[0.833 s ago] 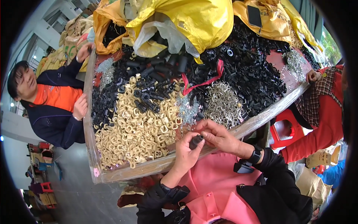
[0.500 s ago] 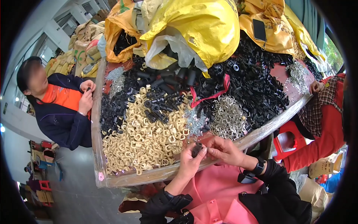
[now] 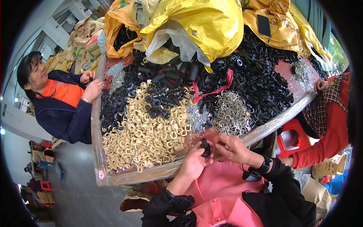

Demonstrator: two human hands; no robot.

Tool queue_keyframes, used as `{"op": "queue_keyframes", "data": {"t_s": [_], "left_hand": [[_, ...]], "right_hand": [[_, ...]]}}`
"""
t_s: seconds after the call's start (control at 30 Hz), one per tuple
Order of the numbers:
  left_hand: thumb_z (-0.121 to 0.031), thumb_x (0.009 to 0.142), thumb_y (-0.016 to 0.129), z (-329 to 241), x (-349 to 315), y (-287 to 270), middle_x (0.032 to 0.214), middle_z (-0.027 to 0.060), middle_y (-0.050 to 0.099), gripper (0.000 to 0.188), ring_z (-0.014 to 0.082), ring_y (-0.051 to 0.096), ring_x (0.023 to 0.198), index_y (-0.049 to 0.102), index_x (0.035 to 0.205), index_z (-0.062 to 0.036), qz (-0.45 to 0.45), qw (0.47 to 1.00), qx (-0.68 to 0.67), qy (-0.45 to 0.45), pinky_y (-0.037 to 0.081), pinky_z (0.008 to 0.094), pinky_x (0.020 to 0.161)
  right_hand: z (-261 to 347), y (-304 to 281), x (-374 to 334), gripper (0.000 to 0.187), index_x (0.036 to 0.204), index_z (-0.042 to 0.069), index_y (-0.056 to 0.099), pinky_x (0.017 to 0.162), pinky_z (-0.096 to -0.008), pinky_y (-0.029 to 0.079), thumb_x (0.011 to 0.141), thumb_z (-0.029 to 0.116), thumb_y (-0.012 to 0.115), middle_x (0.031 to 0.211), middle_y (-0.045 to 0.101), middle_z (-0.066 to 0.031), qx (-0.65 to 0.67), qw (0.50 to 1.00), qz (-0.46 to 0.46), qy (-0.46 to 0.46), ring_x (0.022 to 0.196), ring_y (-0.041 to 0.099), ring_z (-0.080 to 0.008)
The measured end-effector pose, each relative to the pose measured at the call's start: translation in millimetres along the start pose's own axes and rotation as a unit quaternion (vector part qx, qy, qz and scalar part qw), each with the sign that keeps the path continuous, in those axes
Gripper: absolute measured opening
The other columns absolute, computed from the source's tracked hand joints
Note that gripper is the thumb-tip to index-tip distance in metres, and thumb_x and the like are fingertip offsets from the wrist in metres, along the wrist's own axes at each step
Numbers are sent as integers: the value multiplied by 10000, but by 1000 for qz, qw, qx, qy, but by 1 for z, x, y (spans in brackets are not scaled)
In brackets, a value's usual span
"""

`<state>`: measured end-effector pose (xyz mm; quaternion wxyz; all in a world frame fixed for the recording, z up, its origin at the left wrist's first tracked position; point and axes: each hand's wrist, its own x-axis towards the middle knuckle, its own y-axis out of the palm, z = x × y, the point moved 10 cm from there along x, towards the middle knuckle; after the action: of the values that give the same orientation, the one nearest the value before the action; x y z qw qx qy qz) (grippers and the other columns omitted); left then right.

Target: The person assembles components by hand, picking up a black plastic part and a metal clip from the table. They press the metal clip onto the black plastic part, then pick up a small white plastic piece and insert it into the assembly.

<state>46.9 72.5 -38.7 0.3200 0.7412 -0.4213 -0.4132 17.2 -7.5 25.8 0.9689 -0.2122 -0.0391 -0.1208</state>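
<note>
**Both hands on one small black part**

L hand (image 3: pixel 194 163) & R hand (image 3: pixel 231 148) pinch a small black plastic part (image 3: pixel 205 147) between them, just over table's near edge (image 3: pixel 151 174), beside cream ring pile (image 3: pixel 145 136) & silver clip pile (image 3: pixel 231 113).
</note>
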Motion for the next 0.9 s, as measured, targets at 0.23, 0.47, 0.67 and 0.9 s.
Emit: {"op": "queue_keyframes", "data": {"t_s": [0.23,0.47,0.67,0.9], "left_hand": [[-167,891,443,1,-3,-2,991,57,547,307,137,538,828,439,1163,-25,19,998,56,20,430,247,664],[-182,900,427,2,-1,-7,1016,77,541,321,150,549,879,433,1173,-13,-6,997,71,20,456,271,727],[-176,902,424,2,-4,-9,1020,65,542,333,134,550,865,424,1186,-1,-22,994,107,29,460,263,763],[-162,898,430,11,-10,-15,1040,52,528,314,130,529,904,429,1180,-22,-20,976,216,-3,436,274,777]], "right_hand": [[26,-6,-4,134,860,36,506,721,-345,370,742,58,565,952,503,-99,-128,980,-50,-145,895,486,-274],[50,3,-9,195,820,49,537,763,-370,329,643,49,618,1011,477,-86,-237,943,-53,-228,951,465,-272],[48,11,-6,208,757,66,544,785,-366,304,570,80,633,1018,461,-69,-254,940,-9,-227,996,433,-250],[43,15,-7,199,747,69,563,757,-362,320,575,85,662,990,486,-73,-241,952,15,-186,968,452,-251]]}}
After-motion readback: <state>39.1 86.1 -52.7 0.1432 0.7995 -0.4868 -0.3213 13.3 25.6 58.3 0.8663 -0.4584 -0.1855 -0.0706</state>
